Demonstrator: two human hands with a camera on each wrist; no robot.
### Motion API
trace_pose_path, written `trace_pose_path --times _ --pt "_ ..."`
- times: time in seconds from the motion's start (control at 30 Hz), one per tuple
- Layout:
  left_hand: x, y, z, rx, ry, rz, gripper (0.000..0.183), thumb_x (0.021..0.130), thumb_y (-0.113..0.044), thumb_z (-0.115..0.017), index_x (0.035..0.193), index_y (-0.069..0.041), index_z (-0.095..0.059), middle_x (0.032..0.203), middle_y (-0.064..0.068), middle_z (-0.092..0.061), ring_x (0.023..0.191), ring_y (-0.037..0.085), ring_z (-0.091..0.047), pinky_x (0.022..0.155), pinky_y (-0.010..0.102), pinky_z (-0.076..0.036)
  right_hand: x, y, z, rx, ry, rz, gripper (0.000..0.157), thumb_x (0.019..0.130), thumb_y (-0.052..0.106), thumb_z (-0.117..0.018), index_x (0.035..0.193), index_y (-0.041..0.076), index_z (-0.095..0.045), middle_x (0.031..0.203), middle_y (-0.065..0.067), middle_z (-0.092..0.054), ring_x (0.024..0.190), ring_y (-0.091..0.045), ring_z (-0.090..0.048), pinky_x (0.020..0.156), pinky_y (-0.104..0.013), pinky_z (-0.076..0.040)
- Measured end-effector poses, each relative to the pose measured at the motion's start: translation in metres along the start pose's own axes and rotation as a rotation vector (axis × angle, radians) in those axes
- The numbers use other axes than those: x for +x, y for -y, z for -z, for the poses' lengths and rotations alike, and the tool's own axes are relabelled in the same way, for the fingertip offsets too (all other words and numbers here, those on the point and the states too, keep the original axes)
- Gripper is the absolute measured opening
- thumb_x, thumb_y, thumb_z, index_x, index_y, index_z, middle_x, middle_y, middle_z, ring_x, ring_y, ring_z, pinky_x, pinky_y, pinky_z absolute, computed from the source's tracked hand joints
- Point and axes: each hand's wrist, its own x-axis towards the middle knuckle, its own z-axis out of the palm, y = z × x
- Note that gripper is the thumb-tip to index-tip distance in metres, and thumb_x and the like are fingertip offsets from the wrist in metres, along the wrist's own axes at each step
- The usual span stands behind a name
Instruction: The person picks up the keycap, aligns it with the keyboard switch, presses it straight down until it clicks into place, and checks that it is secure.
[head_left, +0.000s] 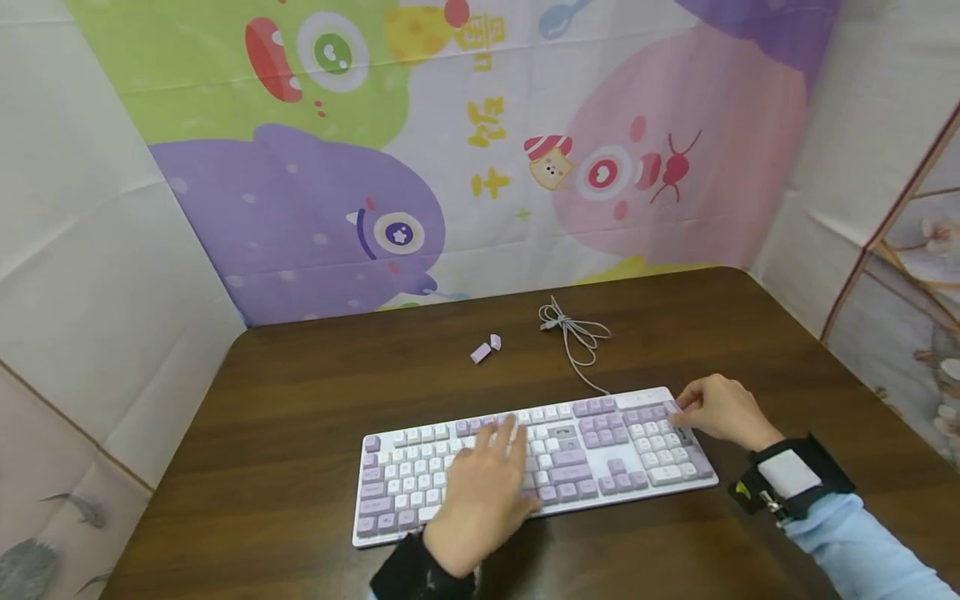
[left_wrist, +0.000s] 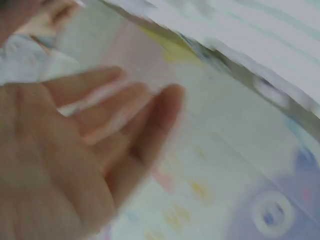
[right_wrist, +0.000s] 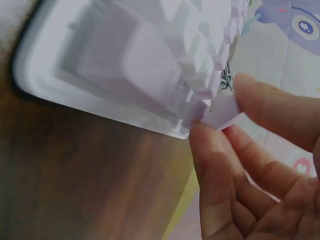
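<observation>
A white and lilac keyboard (head_left: 600, 460) lies at a slight slant on the table. My left hand (head_left: 483, 492) is spread over its middle keys, palm down, fingers nearly straight. At the keyboard's upper right corner, my right hand (head_left: 722, 408) pinches a lilac keycap (right_wrist: 224, 109) between thumb and fingers. In the right wrist view this keycap is close beside the number pad keys, at the keyboard's edge. A dark spot without a keycap shows just below the right fingertips. Another greyish gap appears among the keys right of centre.
Two loose keycaps, one lilac (head_left: 481, 353) and one paler (head_left: 496, 342), lie behind the keyboard. A bundled white cable (head_left: 577, 331) runs from its back edge. The brown table (head_left: 300, 400) ends against a cartoon-printed cloth (head_left: 495, 242), with pale panels at both sides.
</observation>
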Motion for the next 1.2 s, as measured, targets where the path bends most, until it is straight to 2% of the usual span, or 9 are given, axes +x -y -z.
trace_pose_path --times 0.13,0.2,0.27,0.37,0.5,0.6,0.8,1.0,1.2 --pt "0.028 -0.038 -0.001 -0.015 0.091 -0.293 0.072 0.078 -0.046 -0.068 0.137 -0.013 -0.043 0.147 0.003 -0.038 0.129 0.017 -0.044 0.088 0.034 -0.048 -0.006 -0.006 -0.002 -0.005 0.027 -0.058 0.030 0.072 0.025 -0.075 0.084 -0.002 -0.069 0.074 -0.010 -0.067 0.066 -0.019 -0.054 0.055 -0.029 -0.035" --pt "0.041 -0.055 -0.003 -0.004 0.113 -0.381 0.068 0.080 -0.040 -0.065 0.138 -0.014 -0.042 0.149 -0.001 -0.036 0.129 0.013 -0.043 0.091 0.031 -0.047 -0.007 -0.009 -0.003 -0.014 0.028 -0.072 0.032 0.071 0.027 -0.076 0.083 -0.002 -0.068 0.074 -0.011 -0.066 0.066 -0.019 -0.054 0.055 -0.029 -0.035" --pt "0.054 -0.068 -0.005 0.019 0.130 -0.418 0.066 0.081 -0.038 -0.064 0.139 -0.016 -0.041 0.149 -0.003 -0.035 0.129 0.011 -0.042 0.092 0.030 -0.046 -0.008 -0.009 -0.005 -0.024 0.028 -0.085 0.033 0.070 0.028 -0.077 0.082 -0.002 -0.068 0.073 -0.010 -0.066 0.065 -0.019 -0.055 0.055 -0.030 -0.034" --pt "0.069 -0.081 -0.009 0.060 0.164 -0.419 0.065 0.083 -0.040 -0.061 0.140 -0.017 -0.040 0.150 -0.006 -0.034 0.130 0.009 -0.041 0.094 0.029 -0.045 -0.008 -0.009 -0.007 -0.035 0.036 -0.095 0.031 0.070 0.028 -0.077 0.079 -0.001 -0.068 0.072 -0.010 -0.067 0.064 -0.019 -0.055 0.055 -0.030 -0.034" --pt "0.085 -0.091 -0.011 0.078 0.241 -0.375 0.064 0.085 -0.040 -0.059 0.142 -0.019 -0.038 0.151 -0.008 -0.031 0.132 0.008 -0.038 0.100 0.031 -0.042 -0.008 -0.009 -0.007 -0.052 0.045 -0.084 0.028 0.070 0.026 -0.077 0.076 0.001 -0.069 0.072 -0.010 -0.067 0.063 -0.019 -0.054 0.055 -0.030 -0.034" --pt "0.096 -0.096 -0.011 0.047 0.274 -0.352 0.062 0.087 -0.037 -0.057 0.143 -0.021 -0.035 0.152 -0.010 -0.029 0.134 0.007 -0.035 0.103 0.032 -0.040 -0.008 -0.009 -0.006 -0.065 0.040 -0.066 0.023 0.070 0.024 -0.076 0.074 0.003 -0.069 0.070 -0.009 -0.067 0.063 -0.019 -0.054 0.054 -0.030 -0.034" --pt "0.119 -0.107 -0.015 -0.017 0.301 -0.348 0.062 0.091 -0.035 -0.051 0.147 -0.029 -0.024 0.150 -0.017 -0.030 0.135 0.005 -0.033 0.103 0.030 -0.037 -0.005 -0.009 -0.005 -0.067 0.038 -0.062 0.009 0.068 0.014 -0.067 0.071 0.006 -0.070 0.067 -0.007 -0.065 0.061 -0.018 -0.052 0.053 -0.031 -0.034" --pt "0.126 -0.110 -0.027 -0.057 0.324 -0.335 0.055 0.089 -0.032 -0.053 0.141 -0.031 -0.035 0.143 -0.020 -0.041 0.129 0.003 -0.038 0.098 0.030 -0.039 -0.007 -0.007 -0.011 -0.079 -0.003 -0.068 0.008 0.067 0.015 -0.070 0.068 0.008 -0.069 0.068 -0.008 -0.067 0.062 -0.019 -0.055 0.054 -0.034 -0.037" --pt "0.131 -0.109 -0.030 -0.033 0.343 -0.334 0.057 0.087 -0.032 -0.055 0.140 -0.037 -0.036 0.147 -0.024 -0.032 0.136 0.002 -0.030 0.106 0.035 -0.033 -0.016 -0.005 -0.013 -0.094 -0.083 -0.066 0.011 0.067 0.016 -0.072 0.068 0.007 -0.066 0.065 -0.006 -0.065 0.060 -0.022 -0.057 0.047 -0.034 -0.038"
